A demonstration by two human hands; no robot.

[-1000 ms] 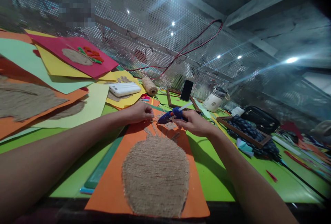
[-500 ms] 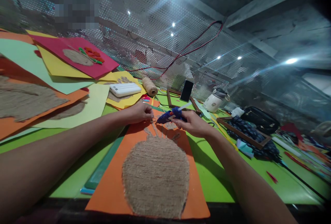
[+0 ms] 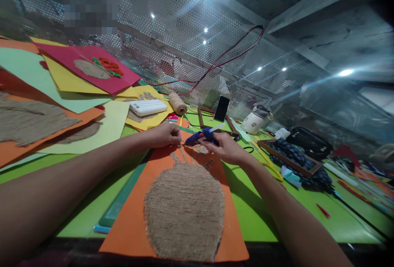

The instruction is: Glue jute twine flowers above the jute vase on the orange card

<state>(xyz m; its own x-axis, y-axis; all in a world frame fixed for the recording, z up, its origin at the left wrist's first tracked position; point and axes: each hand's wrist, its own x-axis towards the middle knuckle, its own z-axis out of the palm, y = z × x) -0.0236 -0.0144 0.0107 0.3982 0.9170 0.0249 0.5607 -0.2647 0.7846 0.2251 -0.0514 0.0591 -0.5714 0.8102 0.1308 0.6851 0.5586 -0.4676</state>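
Gripping glue gun point(image 3: 198, 137) in right hand point(image 3: 227, 148), beyond twine vase point(image 3: 184, 209); pinching with left hand point(image 3: 168, 134) there too, impossible to tell what. Best dab sparingly, clear of pinch, on orange sheet point(image 3: 126, 236) beyond vase.

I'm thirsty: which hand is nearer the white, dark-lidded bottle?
Right. The right hand is left of and in front of the bottle; the left hand is farther left.

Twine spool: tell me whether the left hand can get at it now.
Probably yes: the twine spool lies just beyond the left hand, and only low-lying craft pieces seem to show between them.
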